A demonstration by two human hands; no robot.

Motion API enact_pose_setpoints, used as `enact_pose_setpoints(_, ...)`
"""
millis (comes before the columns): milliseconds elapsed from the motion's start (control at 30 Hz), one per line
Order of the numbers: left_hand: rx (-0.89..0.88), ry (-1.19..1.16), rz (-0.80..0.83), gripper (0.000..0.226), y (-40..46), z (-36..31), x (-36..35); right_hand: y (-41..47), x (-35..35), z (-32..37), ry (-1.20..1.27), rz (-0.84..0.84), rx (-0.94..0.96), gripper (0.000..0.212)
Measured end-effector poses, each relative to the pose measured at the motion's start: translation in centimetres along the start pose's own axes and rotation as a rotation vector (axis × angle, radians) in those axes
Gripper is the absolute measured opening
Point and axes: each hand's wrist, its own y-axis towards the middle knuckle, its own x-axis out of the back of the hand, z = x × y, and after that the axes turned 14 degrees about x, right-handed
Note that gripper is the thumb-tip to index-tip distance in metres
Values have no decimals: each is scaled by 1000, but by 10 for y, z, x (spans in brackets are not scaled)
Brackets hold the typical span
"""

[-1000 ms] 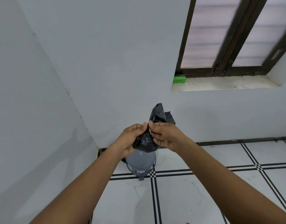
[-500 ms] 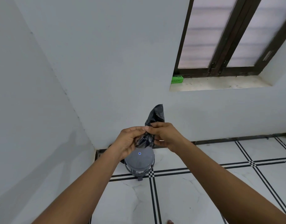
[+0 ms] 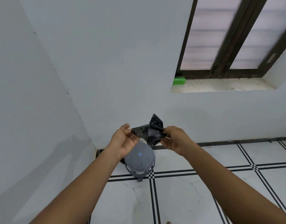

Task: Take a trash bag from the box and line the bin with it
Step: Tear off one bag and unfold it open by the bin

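Note:
A crumpled black trash bag (image 3: 148,132) is stretched between both hands in front of me, above the bin. My left hand (image 3: 123,140) pinches its left end and my right hand (image 3: 175,139) grips its right end, where a folded corner sticks up. Below them on the floor stands a small grey pedal bin (image 3: 140,162) with its lid down, partly hidden by my left wrist. The green trash bag box (image 3: 179,81) lies at the left end of the window sill.
The bin sits near the corner of two white walls (image 3: 106,62). A dark-framed window (image 3: 232,46) is up on the right above a stone sill (image 3: 220,85). The floor is white tile with black lines (image 3: 179,191).
My hands, which were close together on the bunched bag, have pulled apart sideways, spreading the bag out between them.

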Motion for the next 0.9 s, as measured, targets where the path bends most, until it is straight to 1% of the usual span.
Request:
enact_pose_setpoints(33, -26, 34, -26, 33, 1, 0, -2, 2, 1, -1, -47, -20, 41, 22)
enact_pose_setpoints(100, -62, 136, -77, 31, 1, 2, -7, 5, 3, -2, -130, -58, 109, 36)
enact_pose_setpoints(200, -108, 311, -109, 24, 2, 4, -14, 12, 6, -3, -249, -76, 147, 44)
enact_pose_setpoints(233, -126, 379, -111, 23, 2, 4, -16, 15, 6, -3, -280, -84, 150, 42)
enact_pose_setpoints(267, -151, 468, -119, 22, 3, 2, -18, 18, 5, -2, -305, -87, 151, 36)
enact_pose_setpoints(333, -230, 721, -149, 18, 3, 0, -22, 19, 5, 1, -318, -88, 147, 11)
enact_pose_setpoints(367, -274, 841, -170, 21, 3, 0, -24, 20, 6, 3, -322, -91, 152, 9)
enact_pose_setpoints(400, -305, 910, -199, 25, 3, 0, -25, 21, 6, 4, -324, -95, 154, 18)
enact_pose_setpoints(433, -327, 928, -228, 29, 4, 0, -26, 21, 8, 6, -321, -99, 154, 24)
enact_pose_setpoints(467, -349, 921, -254, 31, 5, 0, -27, 22, 9, 6, -312, -104, 157, 26)
enact_pose_setpoints(533, -399, 904, -327, 34, 9, 0, -28, 23, 11, 7, -308, -93, 161, 19)
enact_pose_setpoints(600, -449, 910, -447, 37, 14, -2, -25, 26, 14, 7, -316, -70, 150, 21)
enact_pose_setpoints(633, -501, 964, -510, 40, 16, -3, -24, 26, 15, 7, -357, -41, 155, 25)
enact_pose_setpoints(667, -575, 1084, -554, 42, 16, -3, -22, 27, 17, 7, -426, 4, 183, 32)
enact_pose_setpoints(733, -715, 1410, -591, 44, 18, -2, -19, 26, 18, 7, -668, 104, 281, 45)
enact_pose_setpoints(767, -757, 1548, -603, 43, 20, -1, -18, 26, 17, 6, -789, 142, 332, 48)
enact_pose_setpoints(833, -771, 1692, -621, 37, 24, 1, -17, 29, 16, 3, -952, 195, 409, 49)
enact_pose_setpoints(900, -751, 1735, -643, 30, 27, 1, -17, 33, 18, 2, -1031, 197, 443, 48)
